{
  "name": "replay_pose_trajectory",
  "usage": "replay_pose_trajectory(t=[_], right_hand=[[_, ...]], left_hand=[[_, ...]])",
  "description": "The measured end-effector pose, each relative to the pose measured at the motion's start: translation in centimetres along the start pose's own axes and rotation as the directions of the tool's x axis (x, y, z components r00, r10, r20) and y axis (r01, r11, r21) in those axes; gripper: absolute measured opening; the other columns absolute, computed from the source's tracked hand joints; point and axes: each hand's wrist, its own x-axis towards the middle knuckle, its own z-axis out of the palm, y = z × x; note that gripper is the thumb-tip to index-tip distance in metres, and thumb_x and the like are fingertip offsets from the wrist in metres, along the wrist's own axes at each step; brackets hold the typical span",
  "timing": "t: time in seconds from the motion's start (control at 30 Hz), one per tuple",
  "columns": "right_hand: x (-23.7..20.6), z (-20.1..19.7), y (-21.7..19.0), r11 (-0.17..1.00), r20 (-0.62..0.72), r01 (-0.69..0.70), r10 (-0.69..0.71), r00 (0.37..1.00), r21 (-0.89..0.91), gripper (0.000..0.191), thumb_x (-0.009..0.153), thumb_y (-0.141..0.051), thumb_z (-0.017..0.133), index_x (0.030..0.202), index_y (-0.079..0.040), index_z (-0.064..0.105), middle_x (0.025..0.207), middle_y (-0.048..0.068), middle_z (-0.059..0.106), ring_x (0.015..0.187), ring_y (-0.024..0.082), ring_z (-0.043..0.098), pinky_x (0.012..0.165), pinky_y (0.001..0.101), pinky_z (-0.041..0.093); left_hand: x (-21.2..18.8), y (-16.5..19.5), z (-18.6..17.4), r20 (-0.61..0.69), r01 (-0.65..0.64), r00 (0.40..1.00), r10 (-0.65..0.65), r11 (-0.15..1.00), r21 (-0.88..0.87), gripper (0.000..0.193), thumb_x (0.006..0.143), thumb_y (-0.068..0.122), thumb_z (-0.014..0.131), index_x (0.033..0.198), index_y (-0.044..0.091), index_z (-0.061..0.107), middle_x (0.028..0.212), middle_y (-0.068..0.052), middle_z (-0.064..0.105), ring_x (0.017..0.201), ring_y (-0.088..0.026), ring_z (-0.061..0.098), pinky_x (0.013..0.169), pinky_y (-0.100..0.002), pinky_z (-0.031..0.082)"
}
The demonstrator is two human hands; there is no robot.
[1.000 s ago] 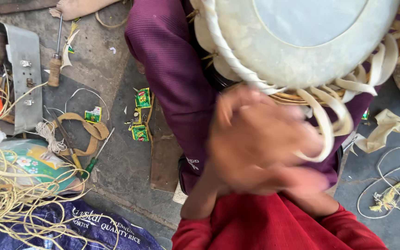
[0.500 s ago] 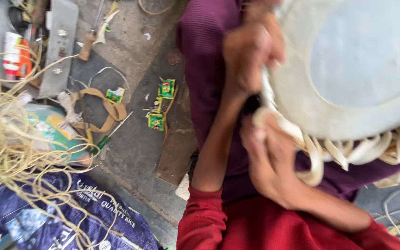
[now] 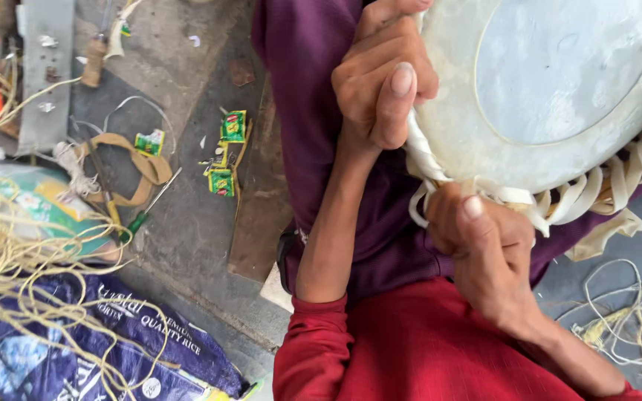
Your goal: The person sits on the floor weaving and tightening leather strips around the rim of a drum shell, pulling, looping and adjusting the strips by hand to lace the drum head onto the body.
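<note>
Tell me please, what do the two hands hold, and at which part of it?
Both hands grip the pale lacing strap at the rim of the round drum. The left hand pulls it at the drum's edge; the right hand holds it lower, under the rim.

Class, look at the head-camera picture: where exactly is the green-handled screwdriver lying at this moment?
The green-handled screwdriver lies on the grey floor at the left of the head view, beside the tan strap and just left of the small green packets.

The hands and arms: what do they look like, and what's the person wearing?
Two bare hands, left hand and right hand, no gloves, rings or watch showing. The red sleeves are pushed up, so the forearms are bare. The nails are short.
</note>
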Motion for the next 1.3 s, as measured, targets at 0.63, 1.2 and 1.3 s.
replay_pose_trajectory(t=[0.63, 1.2, 1.3], right_hand=[[-5.4, -0.7, 2.2, 0.986, -0.113, 0.111, -0.097, 0.989, 0.128, 0.053, 0.114, -0.037, 0.046, 0.071, -0.009, 0.031, 0.073, 0.002, 0.031, 0.075, 0.016, 0.036, 0.057, 0.0286, 0.026], [-8.9, -3.1, 4.2, 0.955, -0.171, 0.093, -0.145, 0.974, -0.281, 0.049, 0.114, -0.029, 0.042, 0.071, -0.005, 0.044, 0.069, -0.002, 0.042, 0.065, 0.008, 0.037, 0.06, 0.0279, 0.03], [-9.7, -3.4, 4.1, 0.913, -0.137, 0.082, -0.148, 0.979, -0.401, 0.049, 0.113, -0.026, 0.039, 0.07, -0.006, 0.045, 0.068, -0.003, 0.047, 0.063, 0.007, 0.04, 0.059, 0.0274, 0.032]], left_hand=[[-1.8, 3.1, 0.6, -0.111, 0.041, 0.993, -0.029, 0.994, 0.102, 0.043, 0.102, 0.016, 0.036, 0.066, 0.003, 0.055, 0.058, -0.006, 0.053, 0.056, -0.02, 0.053, 0.093, -0.037, 0.053], [-13.8, 16.9, 2.8, 0.269, 0.486, 0.809, -0.523, 0.852, 0.194, 0.064, 0.112, 0.064, 0.031, 0.134, 0.009, 0.054, 0.128, -0.011, 0.062, 0.115, -0.032, 0.069, 0.092, -0.036, 0.06], [-13.4, 17.7, 2.9, 0.324, 0.513, 0.777, -0.539, 0.841, 0.171, 0.066, 0.111, 0.065, 0.027, 0.14, 0.01, 0.05, 0.131, -0.014, 0.062, 0.117, -0.034, 0.068, 0.087, -0.039, 0.06]])
